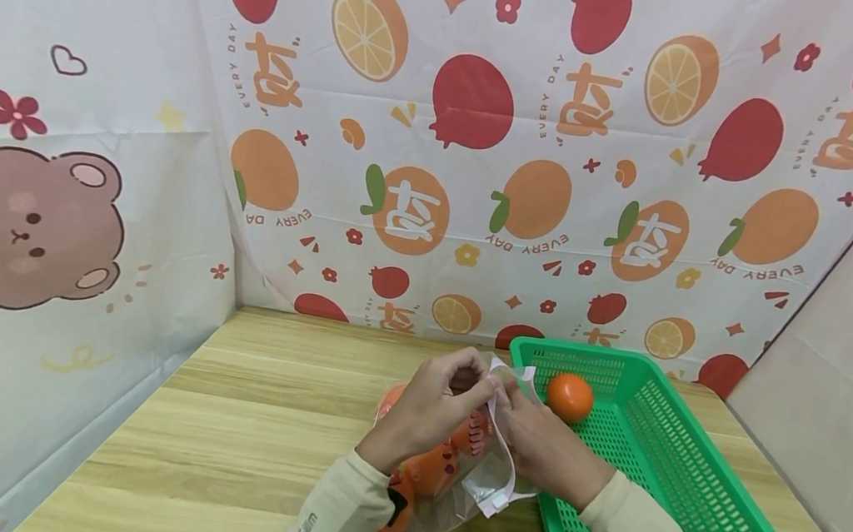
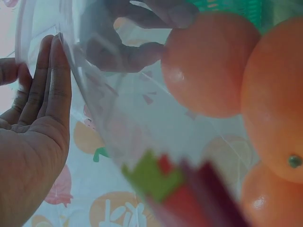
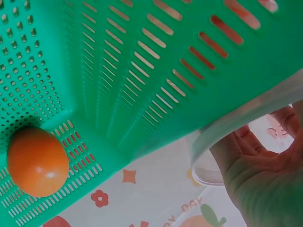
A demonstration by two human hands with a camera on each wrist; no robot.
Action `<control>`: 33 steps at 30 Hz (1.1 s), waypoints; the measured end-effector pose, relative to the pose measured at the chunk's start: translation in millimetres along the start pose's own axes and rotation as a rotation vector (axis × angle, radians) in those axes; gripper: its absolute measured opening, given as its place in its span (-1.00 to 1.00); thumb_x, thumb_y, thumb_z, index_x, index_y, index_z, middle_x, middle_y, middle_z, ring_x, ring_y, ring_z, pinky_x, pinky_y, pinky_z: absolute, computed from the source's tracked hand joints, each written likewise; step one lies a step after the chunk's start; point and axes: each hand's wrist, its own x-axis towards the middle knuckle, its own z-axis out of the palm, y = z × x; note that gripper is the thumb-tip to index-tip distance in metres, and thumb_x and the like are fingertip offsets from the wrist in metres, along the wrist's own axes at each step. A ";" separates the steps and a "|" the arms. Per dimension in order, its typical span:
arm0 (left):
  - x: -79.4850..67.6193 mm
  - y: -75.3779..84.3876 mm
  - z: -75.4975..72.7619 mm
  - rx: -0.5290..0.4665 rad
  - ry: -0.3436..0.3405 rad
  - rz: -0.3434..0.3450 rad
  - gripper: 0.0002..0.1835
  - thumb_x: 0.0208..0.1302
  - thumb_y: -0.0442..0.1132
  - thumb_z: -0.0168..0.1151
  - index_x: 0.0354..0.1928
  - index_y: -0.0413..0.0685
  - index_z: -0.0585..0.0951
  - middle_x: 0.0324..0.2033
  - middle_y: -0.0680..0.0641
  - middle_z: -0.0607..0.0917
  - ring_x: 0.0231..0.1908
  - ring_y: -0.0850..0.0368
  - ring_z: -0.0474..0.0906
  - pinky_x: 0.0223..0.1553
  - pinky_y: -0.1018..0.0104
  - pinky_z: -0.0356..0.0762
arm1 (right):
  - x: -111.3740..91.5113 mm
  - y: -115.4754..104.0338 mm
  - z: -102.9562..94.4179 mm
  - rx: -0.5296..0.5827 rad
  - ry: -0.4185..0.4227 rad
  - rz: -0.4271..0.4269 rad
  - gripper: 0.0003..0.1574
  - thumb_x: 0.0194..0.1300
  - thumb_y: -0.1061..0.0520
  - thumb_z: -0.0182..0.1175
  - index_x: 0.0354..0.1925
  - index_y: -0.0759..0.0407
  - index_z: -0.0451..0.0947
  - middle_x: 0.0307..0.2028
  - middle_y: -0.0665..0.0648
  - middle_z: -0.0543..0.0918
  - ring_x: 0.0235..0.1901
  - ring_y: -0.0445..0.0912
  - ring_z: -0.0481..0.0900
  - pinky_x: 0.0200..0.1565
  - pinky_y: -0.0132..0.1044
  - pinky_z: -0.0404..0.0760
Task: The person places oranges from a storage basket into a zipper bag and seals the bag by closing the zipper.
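Observation:
My left hand [image 1: 446,393] pinches the top edge of a clear printed zip bag [image 1: 485,475], holding its mouth apart. In the left wrist view the same hand [image 2: 40,99] has its palm showing beside the plastic. Inside the bag are several oranges [image 2: 279,104]. My right hand [image 1: 544,442] reaches into the mouth. Through the plastic, its thumb and fingers bend against one orange [image 2: 210,66]; part of the grip is hidden. The right wrist view shows this hand [image 3: 270,175] curved, with the bag's rim [image 3: 208,172] around it and its fingertips cut off.
A green perforated basket [image 1: 725,490] stands right beside the bag, under my right forearm. One orange [image 1: 570,397] lies in its far left corner. The wooden table [image 1: 234,418] runs left of the bag, and a fruit-print cloth [image 1: 468,219] hangs behind.

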 end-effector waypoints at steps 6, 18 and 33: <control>-0.4 1.0 -0.4 -0.003 0.001 -0.005 -0.84 0.48 -0.21 0.18 -0.33 -0.04 0.53 -0.47 0.06 0.59 -0.43 0.14 0.60 -0.39 0.41 0.55 | -0.2 1.5 2.1 0.007 0.012 -0.003 -0.27 0.31 0.21 0.37 0.33 0.33 0.27 0.18 0.19 0.43 -0.36 -0.09 0.61 -0.23 -0.18 0.74; -1.0 -1.2 -0.5 0.005 0.003 0.010 -0.79 0.49 -0.18 0.17 -0.33 -0.12 0.54 -0.46 -0.01 0.61 -0.42 0.11 0.60 -0.36 0.40 0.55 | -1.4 2.2 3.8 0.044 -0.081 0.018 -0.08 0.35 0.18 0.33 0.48 0.41 0.10 0.35 0.37 0.40 -0.04 0.02 0.69 0.21 0.31 0.42; 0.2 1.0 -0.1 -0.018 0.003 -0.005 -0.86 0.47 -0.23 0.19 -0.32 -0.05 0.54 -0.44 0.03 0.62 -0.41 0.11 0.61 -0.35 0.39 0.58 | -0.6 2.0 2.6 0.136 -0.063 -0.013 -0.10 0.39 0.18 0.28 0.47 0.37 0.02 0.34 0.32 0.38 -0.05 -0.07 0.62 0.12 0.06 0.60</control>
